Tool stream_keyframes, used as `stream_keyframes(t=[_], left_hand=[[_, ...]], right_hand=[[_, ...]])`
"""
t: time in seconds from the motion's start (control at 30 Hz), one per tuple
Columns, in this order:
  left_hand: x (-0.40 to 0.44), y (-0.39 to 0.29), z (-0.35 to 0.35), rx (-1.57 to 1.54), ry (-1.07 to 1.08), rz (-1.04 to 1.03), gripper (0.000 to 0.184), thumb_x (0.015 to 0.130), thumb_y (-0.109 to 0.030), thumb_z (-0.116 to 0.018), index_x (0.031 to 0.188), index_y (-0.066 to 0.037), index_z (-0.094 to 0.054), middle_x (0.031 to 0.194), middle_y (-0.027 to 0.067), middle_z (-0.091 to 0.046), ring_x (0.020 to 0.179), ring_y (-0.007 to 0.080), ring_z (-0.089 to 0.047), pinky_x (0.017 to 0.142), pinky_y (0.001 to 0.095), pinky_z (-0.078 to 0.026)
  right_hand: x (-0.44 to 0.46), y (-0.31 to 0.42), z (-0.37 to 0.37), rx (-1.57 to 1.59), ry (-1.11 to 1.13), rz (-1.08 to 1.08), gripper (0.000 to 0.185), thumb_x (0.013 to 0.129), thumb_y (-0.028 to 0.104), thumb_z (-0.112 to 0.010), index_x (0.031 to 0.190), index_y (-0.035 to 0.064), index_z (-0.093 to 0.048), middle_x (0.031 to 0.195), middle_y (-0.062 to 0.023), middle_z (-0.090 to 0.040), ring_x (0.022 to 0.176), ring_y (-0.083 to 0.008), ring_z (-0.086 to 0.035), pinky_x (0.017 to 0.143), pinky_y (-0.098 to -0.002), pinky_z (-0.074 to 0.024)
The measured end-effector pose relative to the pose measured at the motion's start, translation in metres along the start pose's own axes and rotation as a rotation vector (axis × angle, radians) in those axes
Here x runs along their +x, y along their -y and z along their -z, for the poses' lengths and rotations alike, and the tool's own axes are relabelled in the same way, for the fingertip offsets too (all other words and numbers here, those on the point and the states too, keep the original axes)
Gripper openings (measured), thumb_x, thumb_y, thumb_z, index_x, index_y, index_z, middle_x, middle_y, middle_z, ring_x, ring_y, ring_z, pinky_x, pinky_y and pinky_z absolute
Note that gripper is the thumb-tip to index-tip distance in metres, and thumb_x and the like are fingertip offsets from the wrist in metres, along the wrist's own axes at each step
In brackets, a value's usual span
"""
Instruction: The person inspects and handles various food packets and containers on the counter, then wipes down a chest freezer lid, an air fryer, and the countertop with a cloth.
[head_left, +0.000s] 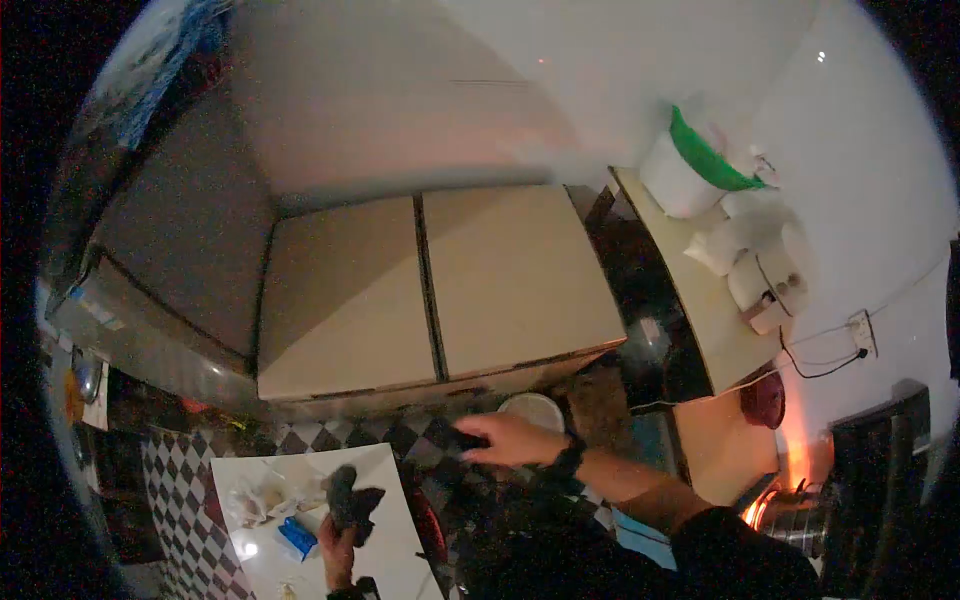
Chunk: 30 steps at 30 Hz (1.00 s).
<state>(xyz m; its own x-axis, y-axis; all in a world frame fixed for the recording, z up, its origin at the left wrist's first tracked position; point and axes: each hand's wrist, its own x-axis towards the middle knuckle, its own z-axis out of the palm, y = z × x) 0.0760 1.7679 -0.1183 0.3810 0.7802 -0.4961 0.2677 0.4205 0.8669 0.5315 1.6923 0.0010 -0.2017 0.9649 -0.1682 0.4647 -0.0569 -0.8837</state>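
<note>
over the tabletop point(400, 560), the left hand point(338, 552) grasps a dark cloth-like bundle point(350, 505), likely light, soft, best bunched mid-fold; right of the tabletop, whether the blurred right hand point(512, 440) grips anything i cannot tell.

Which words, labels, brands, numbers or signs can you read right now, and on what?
None can be read.
Blue packet on the white table: any print too blurred.
Pale patch on the left metal panel: too blurred to tell.
White appliance: any markings too small.
</note>
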Motion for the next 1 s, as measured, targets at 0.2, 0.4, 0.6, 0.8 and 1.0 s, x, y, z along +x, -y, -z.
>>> stream_keyframes(t=[0.2,0.4,0.6,0.8,1.0], left_hand=[[0.025,-0.241,-0.141,0.38,0.141,-0.175,0.042,0.09,-0.008,-0.075,0.127,0.003,-0.061,0.113,0.0143,-0.072,0.101,0.0209,-0.069,0.087,0.0346,-0.056],[0.08,-0.269,-0.203,0.37,0.209,-0.417,0.055,0.088,0.002,-0.073,0.138,0.002,-0.051,0.117,0.0133,-0.068,0.098,0.0174,-0.068,0.086,0.0343,-0.056],[0.133,-0.231,-0.201,0.607,0.27,-0.442,0.052,0.09,0.007,-0.068,0.139,-0.001,-0.051,0.124,0.0131,-0.062,0.097,0.0216,-0.069,0.085,0.0341,-0.056],[0.161,-0.188,-0.177,0.468,0.264,-0.127,0.044,0.094,0.003,-0.065,0.136,-0.004,-0.053,0.135,0.014,-0.059,0.102,0.0221,-0.069,0.087,0.0353,-0.057],[0.177,-0.193,-0.142,0.639,0.19,-0.177,0.041,0.097,-0.003,-0.063,0.137,-0.004,-0.053,0.134,0.0133,-0.061,0.102,0.0215,-0.068,0.085,0.0348,-0.057]], right_hand=[[0.052,0.029,-0.003,0.389,-0.336,0.357,0.07,0.088,0.031,-0.082,0.143,0.0003,-0.052,0.124,-0.0187,-0.068,0.115,-0.0265,-0.066,0.1,-0.0395,-0.0514],[-0.013,-0.004,0.095,0.208,-0.582,-0.134,0.05,0.088,0.019,-0.079,0.131,-0.0008,-0.062,0.118,-0.0164,-0.071,0.108,-0.0229,-0.068,0.094,-0.0368,-0.0538],[0.001,-0.166,0.123,-0.842,-0.749,-0.525,0.076,0.092,0.033,-0.07,0.15,-0.0057,-0.041,0.154,-0.0311,-0.041,0.146,-0.0466,-0.035,0.12,-0.0548,-0.0297],[0.079,-0.168,0.073,-0.668,-0.579,-0.246,0.072,0.093,0.034,-0.068,0.146,-0.0076,-0.045,0.157,-0.0338,-0.034,0.15,-0.0478,-0.028,0.122,-0.0574,-0.0259],[-0.04,-0.181,0.142,-0.635,-0.446,-0.271,0.069,0.09,0.027,-0.067,0.147,-0.0062,-0.046,0.16,-0.0339,-0.028,0.15,-0.0502,-0.026,0.123,-0.0569,-0.0239]])
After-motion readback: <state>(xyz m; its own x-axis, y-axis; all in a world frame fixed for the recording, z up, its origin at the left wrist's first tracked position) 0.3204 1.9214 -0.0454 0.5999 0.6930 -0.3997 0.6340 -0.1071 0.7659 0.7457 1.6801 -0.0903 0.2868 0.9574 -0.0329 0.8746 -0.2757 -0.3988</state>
